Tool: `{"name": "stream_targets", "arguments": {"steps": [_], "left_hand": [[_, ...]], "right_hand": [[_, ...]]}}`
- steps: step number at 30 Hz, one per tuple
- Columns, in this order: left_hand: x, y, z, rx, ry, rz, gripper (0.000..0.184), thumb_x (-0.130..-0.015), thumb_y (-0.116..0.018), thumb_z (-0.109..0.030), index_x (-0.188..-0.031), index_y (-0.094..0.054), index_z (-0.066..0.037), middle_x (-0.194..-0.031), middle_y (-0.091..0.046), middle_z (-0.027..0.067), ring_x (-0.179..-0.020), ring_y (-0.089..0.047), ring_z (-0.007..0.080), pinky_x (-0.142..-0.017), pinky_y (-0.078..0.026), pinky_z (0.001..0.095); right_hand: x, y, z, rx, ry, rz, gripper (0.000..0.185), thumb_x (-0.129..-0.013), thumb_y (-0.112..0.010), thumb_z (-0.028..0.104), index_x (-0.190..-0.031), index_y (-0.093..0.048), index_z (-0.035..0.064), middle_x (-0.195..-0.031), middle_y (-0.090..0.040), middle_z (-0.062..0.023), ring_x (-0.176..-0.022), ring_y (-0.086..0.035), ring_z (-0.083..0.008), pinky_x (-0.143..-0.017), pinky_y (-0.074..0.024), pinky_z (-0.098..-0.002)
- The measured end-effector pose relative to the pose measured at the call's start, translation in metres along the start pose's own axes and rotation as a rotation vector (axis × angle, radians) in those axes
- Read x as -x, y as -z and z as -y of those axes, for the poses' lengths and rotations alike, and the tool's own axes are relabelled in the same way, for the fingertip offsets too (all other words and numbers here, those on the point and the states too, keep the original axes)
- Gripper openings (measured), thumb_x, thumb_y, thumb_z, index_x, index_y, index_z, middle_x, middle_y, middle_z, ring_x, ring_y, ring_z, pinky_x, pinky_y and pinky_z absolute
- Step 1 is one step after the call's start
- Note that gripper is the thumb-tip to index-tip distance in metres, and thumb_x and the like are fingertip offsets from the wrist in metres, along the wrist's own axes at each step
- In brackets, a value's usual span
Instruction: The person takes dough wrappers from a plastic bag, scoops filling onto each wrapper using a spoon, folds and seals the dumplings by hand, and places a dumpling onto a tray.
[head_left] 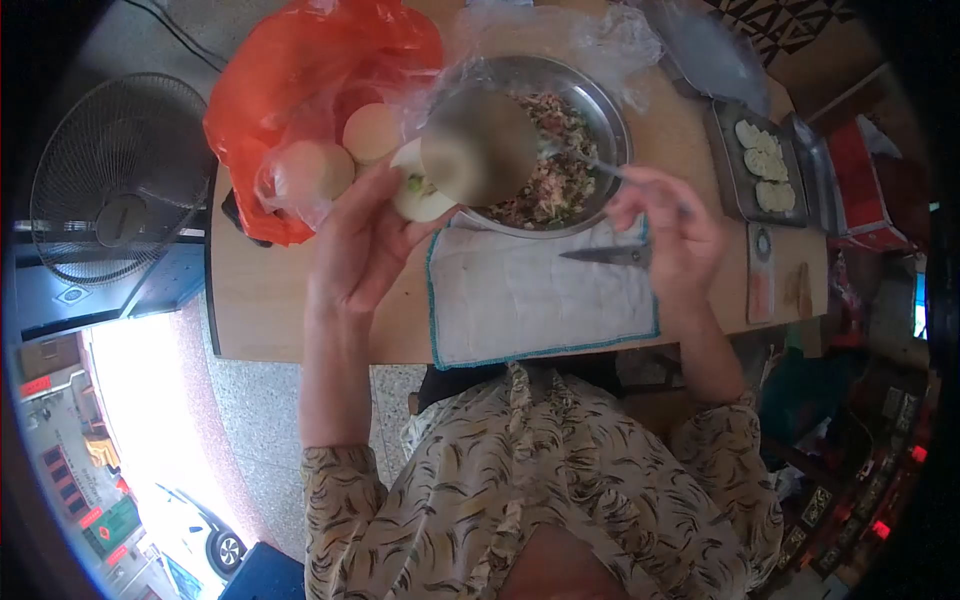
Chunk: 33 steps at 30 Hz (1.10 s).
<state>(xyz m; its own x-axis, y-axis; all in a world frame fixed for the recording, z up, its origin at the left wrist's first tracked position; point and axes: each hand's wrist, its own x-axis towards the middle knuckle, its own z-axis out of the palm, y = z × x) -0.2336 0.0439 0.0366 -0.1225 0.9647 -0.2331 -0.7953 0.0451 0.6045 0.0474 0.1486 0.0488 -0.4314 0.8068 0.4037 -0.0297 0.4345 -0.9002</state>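
My left hand [365, 235] holds a round pale wrapper [428, 200] with a little green filling on it, beside the near left rim of a steel bowl [612, 110]. Chopped meat and greens [560, 190] lie in the bowl, partly hidden by a blurred round patch. Closed around a thin metal utensil [598, 162], my right hand [672, 225] is at the bowl's right side, and the utensil's tip reaches over the filling. Stacks of round wrappers [318, 172] sit in clear plastic to the left of my left hand.
A white cloth [530, 300] with a dark knife [605, 256] on it lies in front of the bowl. At left are an orange bag [270, 90] and a fan [122, 180]. On the right, a metal tray [735, 175] holds several filled pieces [765, 165].
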Motion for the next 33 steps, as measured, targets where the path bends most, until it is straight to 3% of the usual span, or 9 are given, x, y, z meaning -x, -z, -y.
{"name": "stream_targets", "arguments": {"steps": [5, 8, 11, 15, 23, 29, 33], "left_hand": [[0.023, 0.01, 0.005, -0.007, -0.042, -0.065, 0.044, -0.105, -0.042, -0.014, -0.141, -0.04, 0.011, -0.138, -0.054, 0.0243, -0.124, -0.06, 0.0332, -0.104, -0.055, 0.0428], [0.033, 0.011, 0.006, -0.019, -0.049, -0.103, 0.044, -0.105, -0.042, -0.014, -0.141, -0.04, 0.011, -0.136, -0.055, 0.0246, -0.122, -0.061, 0.0333, -0.103, -0.055, 0.0424], [0.037, 0.011, 0.007, -0.028, -0.066, -0.111, 0.043, -0.105, -0.042, -0.014, -0.141, -0.04, 0.011, -0.136, -0.055, 0.0247, -0.122, -0.061, 0.0333, -0.102, -0.055, 0.0419], [0.038, 0.014, 0.008, -0.016, -0.068, -0.094, 0.04, -0.105, -0.042, -0.011, -0.138, -0.039, 0.012, -0.141, -0.051, 0.0267, -0.129, -0.055, 0.0377, -0.108, -0.051, 0.048], [0.038, 0.009, 0.009, -0.003, -0.088, -0.129, 0.041, -0.105, -0.042, -0.011, -0.14, -0.041, 0.011, -0.135, -0.056, 0.0239, -0.123, -0.06, 0.032, -0.104, -0.054, 0.0424], [0.023, 0.003, 0.007, -0.055, -0.057, -0.067, 0.043, -0.105, -0.042, -0.012, -0.142, -0.039, 0.011, -0.138, -0.053, 0.0242, -0.126, -0.059, 0.0326, -0.106, -0.052, 0.0426], [0.007, -0.015, 0.005, -0.164, -0.028, -0.04, 0.045, -0.105, -0.04, -0.011, -0.144, -0.035, 0.012, -0.141, -0.051, 0.0252, -0.127, -0.057, 0.0341, -0.108, -0.051, 0.0432]], "right_hand": [[0.008, -0.01, -0.021, 0.23, 0.166, 0.213, 0.023, -0.104, -0.052, 0.008, -0.121, -0.064, -0.0021, -0.087, -0.07, -0.0115, -0.076, -0.068, -0.0149, -0.067, -0.055, -0.027], [0.02, -0.009, -0.022, 0.164, 0.086, 0.272, 0.023, -0.103, -0.052, 0.008, -0.121, -0.063, -0.0033, -0.086, -0.069, -0.0121, -0.077, -0.069, -0.0167, -0.068, -0.0558, -0.0278], [0.031, -0.013, -0.018, 0.105, 0.057, 0.25, 0.024, -0.105, -0.051, 0.009, -0.12, -0.062, -0.0058, -0.086, -0.069, -0.0113, -0.073, -0.068, -0.0154, -0.065, -0.055, -0.0266], [0.028, -0.015, -0.017, -0.148, -0.281, 0.123, 0.029, -0.107, -0.048, 0.017, -0.117, -0.062, -0.0073, -0.082, -0.067, -0.0126, -0.065, -0.063, -0.0139, -0.058, -0.0524, -0.026], [0.01, -0.01, -0.017, -0.439, -0.648, -0.036, 0.032, -0.105, -0.051, 0.022, -0.112, -0.063, -0.0064, -0.08, -0.067, -0.0154, -0.058, -0.064, -0.0179, -0.053, -0.0531, -0.0307], [0.002, 0.005, -0.032, -0.655, -0.658, -0.114, 0.032, -0.102, -0.055, 0.022, -0.112, -0.065, -0.0065, -0.083, -0.07, -0.0156, -0.06, -0.065, -0.0193, -0.054, -0.0539, -0.0324], [-0.013, 0.011, -0.018, -0.707, -0.542, -0.107, 0.032, -0.103, -0.053, 0.021, -0.114, -0.065, -0.0062, -0.083, -0.07, -0.0149, -0.062, -0.066, -0.0193, -0.055, -0.0541, -0.0325]]}}
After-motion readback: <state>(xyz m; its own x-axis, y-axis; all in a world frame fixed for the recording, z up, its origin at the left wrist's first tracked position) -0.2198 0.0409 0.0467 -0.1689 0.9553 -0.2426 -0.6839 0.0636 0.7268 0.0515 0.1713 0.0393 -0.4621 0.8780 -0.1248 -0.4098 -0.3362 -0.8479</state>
